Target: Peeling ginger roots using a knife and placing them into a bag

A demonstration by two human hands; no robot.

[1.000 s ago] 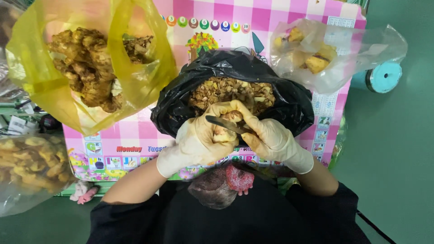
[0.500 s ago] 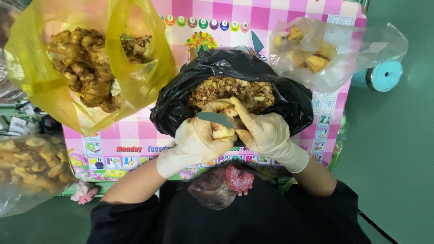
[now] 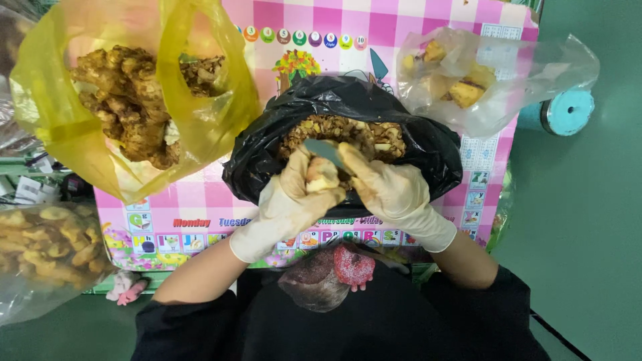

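Together, left hand (image 3: 287, 200) gripping ginger (image 3: 321, 179), right hand (image 3: 388, 190) knife (image 3: 324, 150)

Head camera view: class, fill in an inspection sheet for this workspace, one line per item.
Surface: small table with pink checked, picture-printed top.
Job's things: ginger piece in left hand; knife in right hand; black bag of peelings beneath.
Clutter: yellow bag of unpeeled ginger; clear bag of peeled pieces; another clear bag of ginger, lower left.
Hands: both gloved.
Cables: nothing seen.
Surroundings: green floor; teal round object.
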